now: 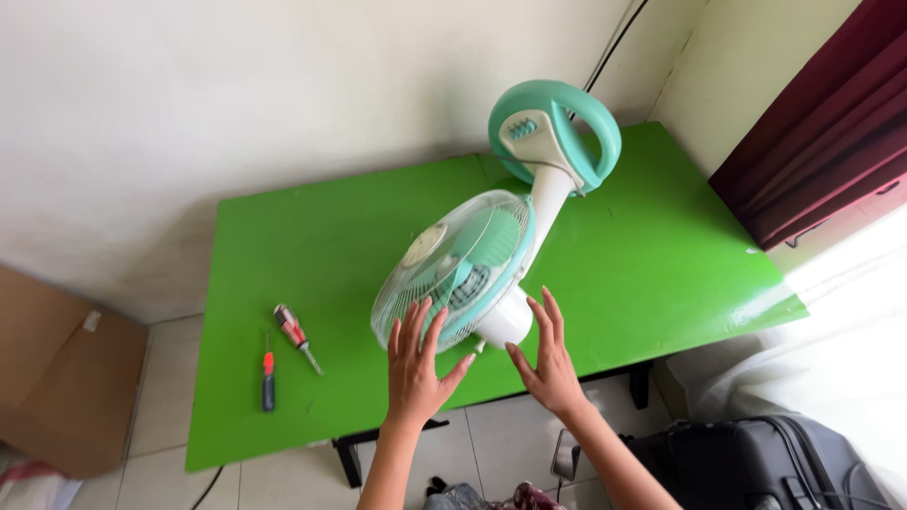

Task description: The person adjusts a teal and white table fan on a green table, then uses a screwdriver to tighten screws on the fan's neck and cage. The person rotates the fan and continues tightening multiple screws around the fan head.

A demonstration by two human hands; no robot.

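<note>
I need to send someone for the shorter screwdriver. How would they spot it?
On the green table, look left of the fan, near the front edge. Two screwdrivers lie there; the shorter screwdriver is the left one, with an orange and black handle, not its neighbour's red and clear one.

A small desk fan with a white grille, mint-green blades and a mint-green round base is seen lying on its side on a bright green table. The left hand is held open, fingers spread, just at the grille's lower edge. The right hand is likewise spread open beside the white motor housing. Two screwdrivers with red handles are laid near the table's left end, well apart from both hands.
</note>
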